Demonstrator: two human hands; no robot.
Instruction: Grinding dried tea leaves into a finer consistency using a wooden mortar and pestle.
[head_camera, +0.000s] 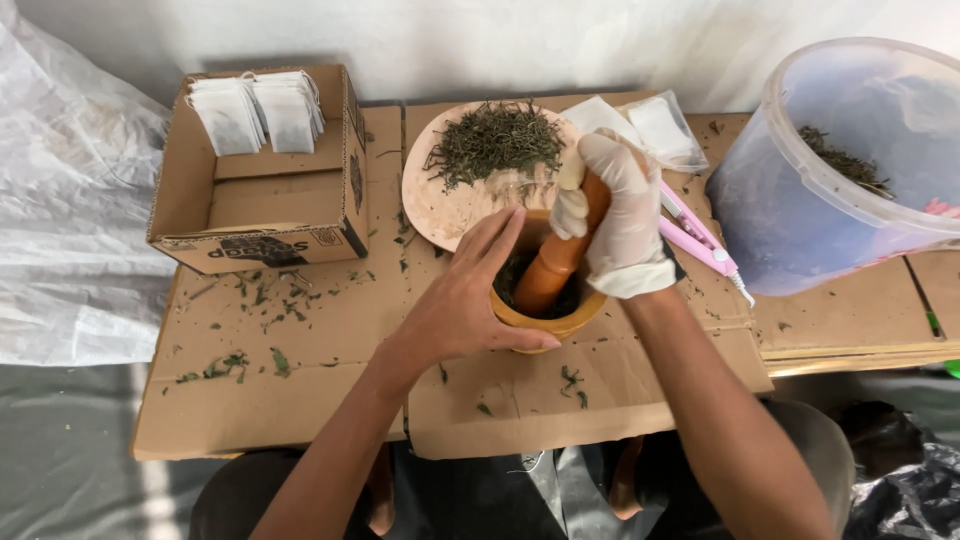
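Note:
A small wooden mortar (570, 322) stands on the cardboard in front of me, with dark dried herbs inside. My bare left hand (465, 300) cups the mortar's left side and holds it steady. My right hand (615, 215), in a white glove, grips the top of an orange-brown wooden pestle (555, 265), which leans into the bowl. Just behind the mortar lies a round pale plate (440, 205) bearing a heap of dried green herbs (495, 140).
An open cardboard box (265, 215) with small white paper bags (255, 110) sits at the back left. A large translucent plastic bucket (800, 200) holding some herbs stands at the right, a pink tool (695, 235) beside it. Plastic pouches (650, 125) lie behind. Herb crumbs litter the cardboard sheets (300, 380).

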